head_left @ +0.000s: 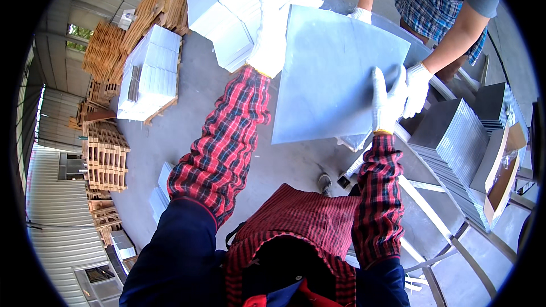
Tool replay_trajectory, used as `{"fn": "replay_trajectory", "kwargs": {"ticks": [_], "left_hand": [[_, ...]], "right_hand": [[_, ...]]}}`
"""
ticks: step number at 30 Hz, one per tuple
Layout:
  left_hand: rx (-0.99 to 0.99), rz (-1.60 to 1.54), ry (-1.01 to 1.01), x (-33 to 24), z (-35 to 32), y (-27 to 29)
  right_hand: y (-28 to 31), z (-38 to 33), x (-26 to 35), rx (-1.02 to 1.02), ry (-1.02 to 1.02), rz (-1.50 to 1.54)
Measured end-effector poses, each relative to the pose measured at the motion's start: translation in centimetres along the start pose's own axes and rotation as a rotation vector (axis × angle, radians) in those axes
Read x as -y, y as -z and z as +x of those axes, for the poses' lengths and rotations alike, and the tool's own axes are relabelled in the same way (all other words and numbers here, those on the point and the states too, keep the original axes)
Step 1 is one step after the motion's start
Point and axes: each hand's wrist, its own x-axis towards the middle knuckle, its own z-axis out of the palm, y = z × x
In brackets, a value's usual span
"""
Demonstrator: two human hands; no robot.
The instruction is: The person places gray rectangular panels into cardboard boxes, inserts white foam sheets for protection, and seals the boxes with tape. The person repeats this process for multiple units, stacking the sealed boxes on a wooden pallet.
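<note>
touching grey panel [335, 79]: right fingers [379, 88] spread | left fingers [267, 8]: can't tell | open carton [490, 162]: likely clear plastic [509, 160]

**Fisheye View Down From the Head**

The left head-worn camera looks down and forward over a red-and-black checked cloth apron [301, 216] to a near, flat blue-grey sheet [335, 74]; stacked brown wooden pallets [106, 162] stand farther off, leftward.

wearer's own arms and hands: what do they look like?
Left hand and right hand: white gloves, yellowish trim at the cuffs. Forearms: loose oversleeves in red-and-black plaid. Above those: navy sleeves. The left glove is overexposed; its detail is lost.
</note>
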Motion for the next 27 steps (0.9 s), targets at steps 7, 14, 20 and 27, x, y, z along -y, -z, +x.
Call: {"fn": "replay_trajectory", "kwargs": {"ticks": [7, 14, 20, 27], "left_hand": [[-0.031, -0.030, 0.049, -0.3, -0.4, -1.3], [-0.027, -0.002, 0.017, -0.2, -0.4, -1.8], [-0.054, 0.070, -0.007, -0.5, -1.3, -1.4], [-0.060, 0.060, 0.016, -0.6, -1.1, -2.0]], "right_hand": [[1.7, -1.4, 12.0, 0.024, 0.450, 0.043], [0.3, -0.7, 15.7, -0.019, 0.339, 0.078], [0.8, -1.3, 16.4, 0.014, 0.459, 0.076], [0.7, -1.9, 17.7, -0.038, 0.462, 0.127]]}}
